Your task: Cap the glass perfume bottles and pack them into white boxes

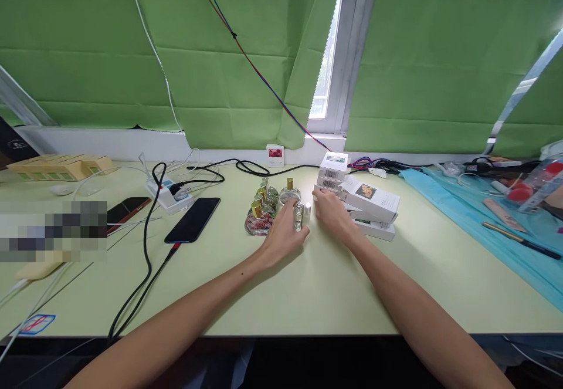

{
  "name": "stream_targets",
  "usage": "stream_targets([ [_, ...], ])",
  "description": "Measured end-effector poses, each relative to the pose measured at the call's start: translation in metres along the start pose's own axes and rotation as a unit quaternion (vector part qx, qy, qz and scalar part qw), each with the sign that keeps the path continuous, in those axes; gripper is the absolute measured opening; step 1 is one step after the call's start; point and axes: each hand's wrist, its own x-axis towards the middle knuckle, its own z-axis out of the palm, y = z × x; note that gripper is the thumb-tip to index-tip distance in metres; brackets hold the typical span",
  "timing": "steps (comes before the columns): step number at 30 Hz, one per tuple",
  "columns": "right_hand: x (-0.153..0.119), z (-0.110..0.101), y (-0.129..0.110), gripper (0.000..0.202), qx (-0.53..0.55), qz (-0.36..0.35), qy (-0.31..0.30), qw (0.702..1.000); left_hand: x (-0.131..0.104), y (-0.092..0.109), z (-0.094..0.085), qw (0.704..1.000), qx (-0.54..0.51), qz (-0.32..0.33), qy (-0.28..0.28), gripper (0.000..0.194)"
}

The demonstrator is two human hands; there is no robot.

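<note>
Bottles [260, 223] with gold caps number at least five, the overlap hiding an exact count: with the left hand [284, 228] as clock centre and 12 pointing away from the person, most crowd together at 10 o'clock and one stands at 12. White boxes [370, 199], at least four, lie piled and tilted at 2 o'clock. One small clear bottle [299, 217] is held by the left hand, its thumb and fingers curled about the glass; one small white cylinder [307, 210] stands just beside it. The right hand [329, 208], fingers bent, meets the boxes; whether it grips one cannot be told. Open worktop [334, 298] runs between the forearms to the near edge at 6; a blue sheet [461, 222] bounds 3, a black phone [192, 220] 9.
</note>
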Motion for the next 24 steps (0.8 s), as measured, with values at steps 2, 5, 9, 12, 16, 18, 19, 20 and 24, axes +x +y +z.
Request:
stream_targets([
  [2,-0.001,0.003,0.0,0.031,-0.023,0.021,-0.013,0.999,-0.001,0.0,-0.001,1.0,-0.008,0.0,-0.001,0.062],
  [5,-0.002,0.006,-0.001,0.035,-0.035,0.039,-0.022,0.998,-0.003,0.002,-0.003,1.0,-0.007,-0.008,-0.003,0.06],
  [9,-0.002,0.01,-0.001,0.034,-0.025,0.05,-0.048,0.997,-0.005,0.004,-0.003,1.0,0.0,-0.019,-0.016,0.055],
  [12,-0.003,0.012,-0.003,0.035,-0.022,0.062,-0.066,0.996,-0.006,0.004,-0.002,1.0,-0.002,-0.013,-0.019,0.054],
  [16,-0.004,0.013,-0.004,0.039,-0.019,0.068,-0.069,0.995,-0.006,0.002,0.0,1.0,0.0,0.003,-0.007,0.057],
  [18,-0.004,0.013,-0.003,0.037,-0.016,0.068,-0.067,0.995,-0.005,0.002,0.0,1.0,-0.003,0.006,-0.005,0.06],
  [19,-0.004,0.013,-0.003,0.036,-0.013,0.067,-0.066,0.995,-0.005,0.003,0.0,1.0,-0.007,0.005,-0.006,0.062],
  [20,-0.004,0.014,-0.002,0.034,-0.01,0.066,-0.065,0.996,-0.005,0.003,0.0,1.0,-0.013,0.003,-0.008,0.063],
  [24,-0.004,0.017,0.0,0.034,0.0,0.063,-0.059,0.996,-0.005,0.006,-0.003,0.999,-0.038,-0.011,-0.015,0.071],
])
